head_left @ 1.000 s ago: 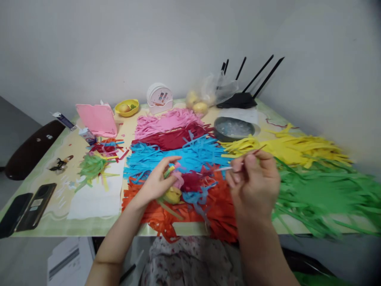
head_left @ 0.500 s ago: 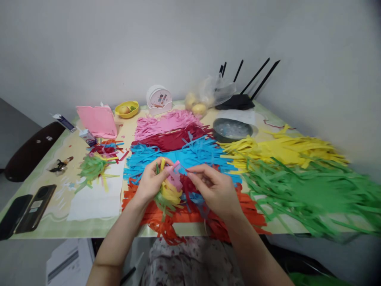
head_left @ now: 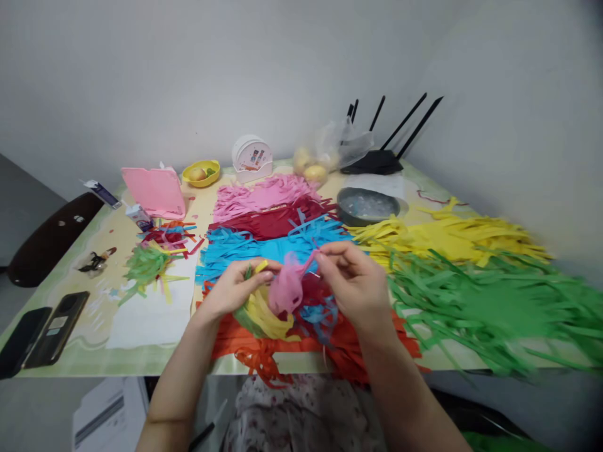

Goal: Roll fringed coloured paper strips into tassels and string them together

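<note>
My left hand is closed on a bunch of tissue-paper tassels, with yellow strips and green strips hanging below the fingers. Pinched between the thumb and finger of my right hand is the narrow end of a pink tissue-paper tassel, which spans the gap between my hands. Dark red tissue strips and blue strips dangle beside my right hand. Under both hands lie fringed sheets: blue behind and orange-red at the table's front edge.
Fringed pink, dark red, yellow and green sheets cover much of the table. A grey bowl stands behind. Finished-looking tassels lie left, near phones. A black router is at the back.
My right hand has moved right and slightly up, drawing the pink tassel out from my left hand. My left hand has shifted slightly left and down.
</note>
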`<state>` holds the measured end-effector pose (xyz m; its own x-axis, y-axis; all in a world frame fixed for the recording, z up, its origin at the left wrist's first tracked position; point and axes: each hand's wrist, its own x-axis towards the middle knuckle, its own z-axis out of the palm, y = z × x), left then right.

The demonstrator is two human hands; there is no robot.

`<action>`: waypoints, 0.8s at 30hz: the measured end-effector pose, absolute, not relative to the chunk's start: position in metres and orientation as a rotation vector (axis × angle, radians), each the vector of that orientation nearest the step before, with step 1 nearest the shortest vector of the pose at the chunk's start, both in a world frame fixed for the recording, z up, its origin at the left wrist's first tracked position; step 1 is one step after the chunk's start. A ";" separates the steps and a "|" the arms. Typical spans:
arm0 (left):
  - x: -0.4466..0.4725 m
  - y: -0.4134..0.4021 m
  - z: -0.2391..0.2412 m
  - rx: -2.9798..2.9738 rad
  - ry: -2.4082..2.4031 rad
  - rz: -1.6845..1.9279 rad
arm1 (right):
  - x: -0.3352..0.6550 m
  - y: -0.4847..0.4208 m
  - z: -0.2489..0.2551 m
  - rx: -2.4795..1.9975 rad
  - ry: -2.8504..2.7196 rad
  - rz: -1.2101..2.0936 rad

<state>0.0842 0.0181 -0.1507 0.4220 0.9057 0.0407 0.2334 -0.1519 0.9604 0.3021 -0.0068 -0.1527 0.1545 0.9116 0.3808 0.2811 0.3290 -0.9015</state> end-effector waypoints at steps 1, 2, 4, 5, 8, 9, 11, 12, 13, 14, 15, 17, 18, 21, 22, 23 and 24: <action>0.078 0.020 -0.148 1.739 1.081 0.840 | 0.304 -0.006 -0.152 -1.258 -1.402 0.492; 0.072 0.021 -0.145 1.819 1.174 0.901 | 0.305 -0.006 -0.151 -1.309 -1.436 0.352; 0.070 0.019 -0.140 1.906 1.355 1.098 | 0.302 -0.006 -0.151 -1.343 -1.533 0.243; 0.073 0.016 -0.138 1.921 1.392 1.182 | 0.299 -0.006 -0.150 -1.326 -1.573 0.285; 0.095 0.006 -0.136 1.914 1.271 1.208 | 0.283 -0.009 -0.151 -1.234 -1.553 0.534; 0.103 0.004 -0.137 1.886 1.216 1.164 | 0.278 -0.010 -0.151 -1.203 -1.515 0.602; 0.114 0.001 -0.139 1.796 1.151 1.097 | 0.274 -0.012 -0.151 -1.151 -1.450 0.695; 0.117 0.001 -0.141 1.740 1.142 1.093 | 0.275 -0.013 -0.151 -1.134 -1.428 0.727; 0.117 0.002 -0.143 1.685 1.142 1.105 | 0.277 -0.014 -0.150 -1.122 -1.411 0.757; 0.117 0.002 -0.145 1.632 1.148 1.128 | 0.280 -0.014 -0.150 -1.117 -1.394 0.779; 0.115 0.003 -0.147 1.584 1.153 1.150 | 0.284 -0.015 -0.149 -1.119 -1.379 0.795; 0.110 0.004 -0.150 1.504 1.147 1.167 | 0.290 -0.018 -0.148 -1.147 -1.378 0.810; 0.108 0.004 -0.152 1.472 1.133 1.157 | 0.293 -0.019 -0.148 -1.167 -1.399 0.817; 0.106 0.004 -0.154 1.395 1.078 1.109 | 0.294 -0.022 -0.149 -1.217 -1.483 0.849; 0.106 0.004 -0.154 1.371 1.061 1.101 | 0.294 -0.023 -0.149 -1.224 -1.497 0.864; 0.107 0.003 -0.154 1.346 1.044 1.095 | 0.293 -0.023 -0.150 -1.227 -1.501 0.878; 0.107 0.003 -0.154 1.320 1.029 1.090 | 0.292 -0.023 -0.150 -1.229 -1.501 0.890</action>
<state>0.1072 0.0031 -0.1537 0.2039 0.9781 0.0409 -0.0157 -0.0385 0.9991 0.2924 -0.0229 -0.1504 -0.0258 0.9738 0.2258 0.2687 0.2243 -0.9367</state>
